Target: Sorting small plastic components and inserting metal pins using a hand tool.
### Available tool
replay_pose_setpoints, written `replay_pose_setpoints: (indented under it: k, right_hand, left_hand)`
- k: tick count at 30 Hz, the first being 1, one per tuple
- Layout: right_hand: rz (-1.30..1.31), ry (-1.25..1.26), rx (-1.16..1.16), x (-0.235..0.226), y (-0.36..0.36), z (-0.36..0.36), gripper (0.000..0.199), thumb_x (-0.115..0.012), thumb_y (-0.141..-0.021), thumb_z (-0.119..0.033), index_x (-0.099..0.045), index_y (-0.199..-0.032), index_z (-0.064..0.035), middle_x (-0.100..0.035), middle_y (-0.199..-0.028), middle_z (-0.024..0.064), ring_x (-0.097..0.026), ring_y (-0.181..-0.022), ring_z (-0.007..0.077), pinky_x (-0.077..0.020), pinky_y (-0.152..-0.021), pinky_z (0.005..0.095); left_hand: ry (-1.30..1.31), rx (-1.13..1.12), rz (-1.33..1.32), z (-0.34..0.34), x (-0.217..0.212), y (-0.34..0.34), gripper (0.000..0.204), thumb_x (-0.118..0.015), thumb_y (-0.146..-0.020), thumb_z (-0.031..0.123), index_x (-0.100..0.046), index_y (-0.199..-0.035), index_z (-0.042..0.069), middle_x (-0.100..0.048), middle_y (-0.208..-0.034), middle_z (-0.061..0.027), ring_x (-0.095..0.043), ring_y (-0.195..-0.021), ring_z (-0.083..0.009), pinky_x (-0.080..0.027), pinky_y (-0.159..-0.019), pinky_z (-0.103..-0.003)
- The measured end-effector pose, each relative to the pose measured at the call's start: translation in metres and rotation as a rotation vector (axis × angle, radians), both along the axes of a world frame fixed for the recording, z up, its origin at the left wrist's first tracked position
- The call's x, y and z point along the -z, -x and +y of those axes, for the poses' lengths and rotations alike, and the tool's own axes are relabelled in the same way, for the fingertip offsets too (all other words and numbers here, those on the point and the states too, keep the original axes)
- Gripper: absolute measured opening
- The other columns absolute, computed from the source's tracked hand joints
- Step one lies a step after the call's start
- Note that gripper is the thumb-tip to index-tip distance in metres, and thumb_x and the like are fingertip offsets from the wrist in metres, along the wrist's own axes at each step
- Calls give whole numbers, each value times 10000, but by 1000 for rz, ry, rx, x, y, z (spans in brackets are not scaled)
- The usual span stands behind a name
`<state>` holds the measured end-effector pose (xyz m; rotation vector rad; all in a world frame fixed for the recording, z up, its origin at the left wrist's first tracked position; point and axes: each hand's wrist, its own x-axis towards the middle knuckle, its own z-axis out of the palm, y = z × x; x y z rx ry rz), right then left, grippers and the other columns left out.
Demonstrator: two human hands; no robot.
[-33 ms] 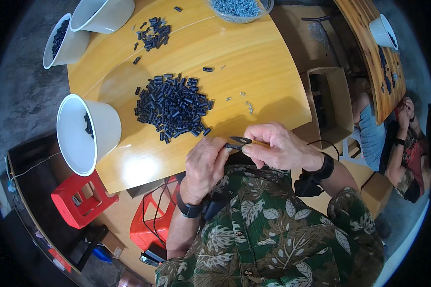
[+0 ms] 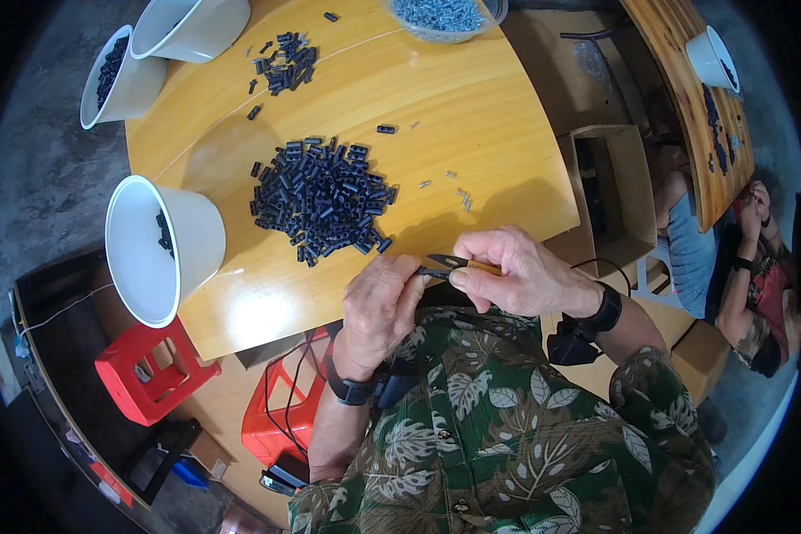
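Observation:
My right hand [image 2: 516, 271] is closed around small pliers [image 2: 454, 262] with dark jaws and a yellow handle. The jaws point left, to the fingertips of my left hand [image 2: 378, 303]. Thumb and fingers of the left hand are pinched together at the jaw tips; whatever is between them is hidden. Just beyond my hands a large heap of black plastic sleeves [image 2: 320, 200] lies on the yellow wooden table [image 2: 472, 98]. A few tiny metal pieces [image 2: 464, 198] are scattered to the right of the heap.
A white tub [image 2: 165, 254] with some black parts stands at the table's left edge. Two more white tubs [image 2: 120, 84] are at far left. A smaller black pile [image 2: 287, 64] and a clear bowl of metal pieces [image 2: 440, 18] lie farther back. Another person [image 2: 756, 276] sits at far right.

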<state>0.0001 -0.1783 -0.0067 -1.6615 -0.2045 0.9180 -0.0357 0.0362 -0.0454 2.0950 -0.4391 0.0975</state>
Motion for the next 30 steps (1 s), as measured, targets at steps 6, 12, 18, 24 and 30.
replay_pose_setpoints:
  k: [6,12,18,24,30]
  right_hand:
    - [463,-207,100,-5,-6,-2,216,-580,-973,-221,-554,-840,-54,-603,-618,30,-476,-464,49,-338,-407,202]
    - [731,-459,217,-2,2,5,215,-587,-970,-240,-556,-867,-54,-588,-609,51,-449,-442,54,-300,-381,203]
    - [457,-154,126,-16,-5,1,198,-568,-982,-226,-567,-874,-61,-615,-630,30,-485,-462,54,-342,-403,194]
    - [-27,23,-143,-23,-25,-7,204,-599,-947,-177,-562,-798,-43,-625,-611,12,-512,-466,70,-390,-447,237]
    - [-440,114,-410,-24,-47,-9,222,-613,-877,-170,-566,-732,-9,-612,-567,73,-551,-482,128,-423,-483,315]
  left_hand:
    - [19,-9,-132,-1,-4,-8,272,-744,-750,-57,-633,-995,-13,-666,-853,-164,-667,-779,-323,-540,-694,-372]
    - [51,-139,-212,-9,-7,-6,298,-739,-722,-102,-644,-993,-26,-684,-898,-179,-690,-848,-337,-564,-753,-374]
    - [-3,-95,-249,-6,-2,-7,320,-731,-719,-112,-641,-1020,-50,-682,-902,-189,-690,-852,-342,-565,-756,-387]
    - [-25,36,-173,-1,-8,-10,294,-731,-753,-70,-639,-1031,-63,-675,-911,-193,-679,-864,-345,-557,-758,-392]
    - [16,147,-98,4,-8,-9,263,-723,-782,-36,-634,-1028,-58,-663,-930,-196,-663,-855,-353,-544,-754,-400]
